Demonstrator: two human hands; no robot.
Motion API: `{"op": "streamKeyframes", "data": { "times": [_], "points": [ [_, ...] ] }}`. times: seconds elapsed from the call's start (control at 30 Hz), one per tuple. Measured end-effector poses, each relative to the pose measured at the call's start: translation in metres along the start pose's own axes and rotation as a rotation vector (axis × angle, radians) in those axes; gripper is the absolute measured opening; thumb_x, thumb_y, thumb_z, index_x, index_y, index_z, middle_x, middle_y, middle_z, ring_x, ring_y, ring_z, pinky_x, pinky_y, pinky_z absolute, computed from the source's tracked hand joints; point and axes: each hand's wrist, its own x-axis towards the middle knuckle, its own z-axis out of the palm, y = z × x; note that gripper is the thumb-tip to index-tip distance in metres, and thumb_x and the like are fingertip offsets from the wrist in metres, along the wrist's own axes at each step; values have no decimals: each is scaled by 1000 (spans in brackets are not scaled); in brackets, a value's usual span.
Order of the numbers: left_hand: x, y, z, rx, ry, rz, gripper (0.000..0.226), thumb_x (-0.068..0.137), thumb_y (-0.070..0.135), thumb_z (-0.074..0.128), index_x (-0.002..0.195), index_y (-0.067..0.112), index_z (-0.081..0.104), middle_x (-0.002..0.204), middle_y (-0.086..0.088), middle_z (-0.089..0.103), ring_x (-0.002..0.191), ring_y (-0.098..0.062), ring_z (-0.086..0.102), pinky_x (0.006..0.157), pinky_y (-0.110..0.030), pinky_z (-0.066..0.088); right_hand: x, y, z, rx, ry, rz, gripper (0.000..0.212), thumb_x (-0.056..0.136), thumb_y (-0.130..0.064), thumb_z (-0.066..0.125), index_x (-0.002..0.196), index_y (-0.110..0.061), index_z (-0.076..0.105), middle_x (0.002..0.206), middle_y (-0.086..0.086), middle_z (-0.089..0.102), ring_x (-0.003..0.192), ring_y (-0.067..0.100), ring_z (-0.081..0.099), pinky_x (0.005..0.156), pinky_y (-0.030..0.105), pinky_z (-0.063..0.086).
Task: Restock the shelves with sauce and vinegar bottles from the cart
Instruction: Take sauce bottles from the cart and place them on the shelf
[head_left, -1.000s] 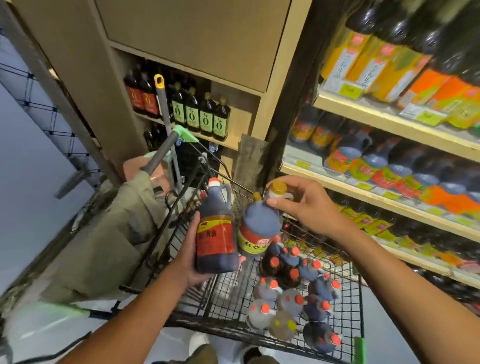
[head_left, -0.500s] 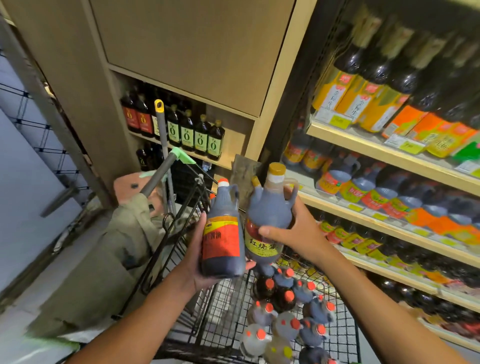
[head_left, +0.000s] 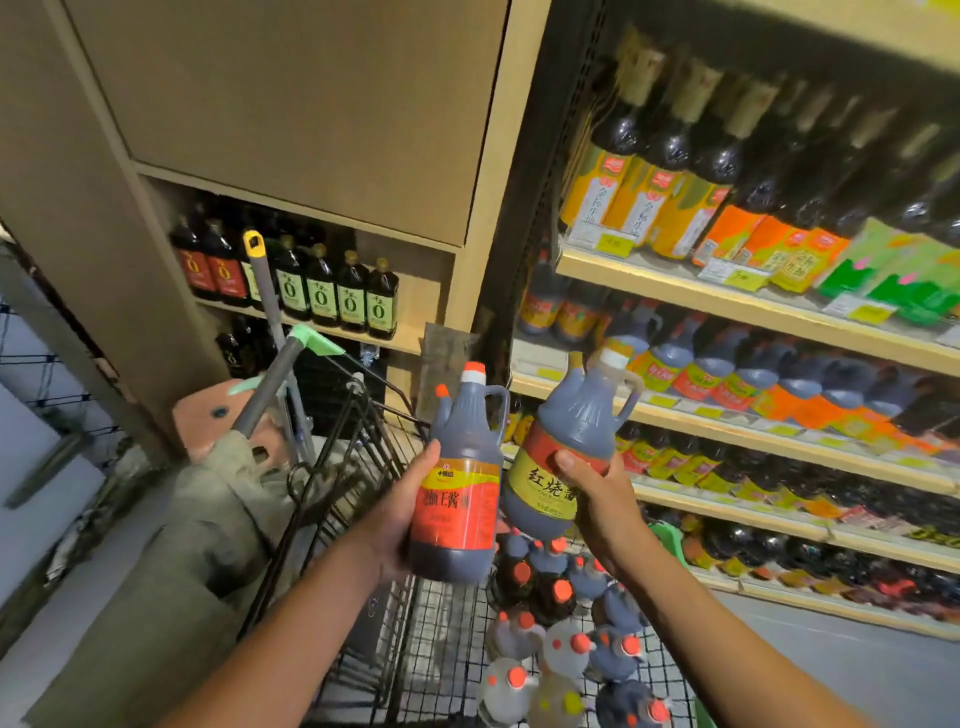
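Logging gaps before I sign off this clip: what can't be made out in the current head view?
1. Head view: fingers of the left hand, hidden behind the red-labelled sauce jug.
2. Head view: label of the yellow-labelled jug, right end covered by the right hand.
3. Head view: shelf price tags, too blurred to read.
4. Head view: how many bottles lie in the cart, cut off by the bottom edge.
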Motion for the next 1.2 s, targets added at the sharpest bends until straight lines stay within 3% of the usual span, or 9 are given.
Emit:
{"op": "streamKeyframes", "data": {
  "times": [0.13, 0.3, 0.4, 0.57, 0.67, 0.8, 0.9, 0.97, 1.2],
  "points": [
    [9, -3, 35, 129, -29, 3, 71, 85, 67, 56, 110, 4, 76, 111, -27, 72, 90, -36, 75, 82, -46, 61, -10, -16, -38, 10, 109, -11, 76, 58, -45, 90, 121, -12, 63, 107, 11, 76, 97, 28, 73, 79, 39, 58],
    [34, -21, 77, 193, -70, 34, 77, 72, 65, 75, 119, 5, 73, 118, -28, 69, 96, -39, 72, 87, -48, 58, -43, -32, -99, -3, 229, -37, 109, 43, -65, 93, 129, -8, 59, 114, 17, 74, 102, 35, 71, 82, 43, 59],
    [44, -38, 109, 251, -88, 16, 79, 75, 67, 75, 123, 4, 69, 118, -25, 71, 94, -36, 72, 96, -53, 54, -71, -36, -138, 10, 281, -44, 102, 44, -64, 94, 125, -12, 62, 112, 16, 75, 99, 33, 73, 78, 40, 60],
    [62, -81, 171, 365, -140, 45, 116, 43, 75, 90, 131, 3, 64, 119, -26, 71, 94, -35, 73, 101, -55, 50, -126, -43, -202, 85, 409, -56, 99, 39, -64, 94, 121, -16, 64, 106, 12, 76, 92, 29, 74, 74, 38, 60],
    [66, -115, 213, 413, -170, 39, 108, 36, 76, 90, 118, 10, 71, 111, -23, 75, 90, -32, 76, 88, -48, 60, -161, -45, -242, 103, 478, -55, 106, 42, -62, 95, 128, -11, 61, 112, 18, 74, 95, 34, 73, 77, 44, 60],
    [69, -165, 273, 439, -213, 1, 76, 74, 68, 71, 121, 8, 67, 106, -19, 77, 87, -28, 77, 76, -39, 63, -215, -53, -299, 121, 547, -62, 93, 48, -56, 95, 123, -13, 63, 108, 19, 74, 92, 35, 74, 78, 47, 62],
    [77, -205, 314, 482, -278, 8, 102, 47, 76, 87, 122, 10, 66, 110, -19, 76, 90, -28, 77, 72, -37, 63, -260, -62, -343, 157, 619, -50, 75, 54, -52, 89, 113, -14, 62, 90, 11, 77, 76, 24, 75, 63, 34, 61],
    [81, -230, 344, 497, -329, -1, 111, 33, 75, 91, 121, 11, 66, 109, -18, 76, 89, -27, 77, 70, -36, 63, -289, -65, -371, 147, 709, -34, 96, 40, -67, 91, 113, -11, 62, 87, 11, 77, 73, 25, 75, 61, 34, 61],
    [96, -312, 434, 514, -414, -145, 121, 38, 72, 93, 136, 9, 59, 123, -25, 70, 103, -38, 72, 86, -48, 62, -375, -64, -453, 137, 930, -27, 83, 55, -61, 78, 115, -5, 63, 94, 20, 73, 78, 31, 74, 66, 39, 62]
  ]
}}
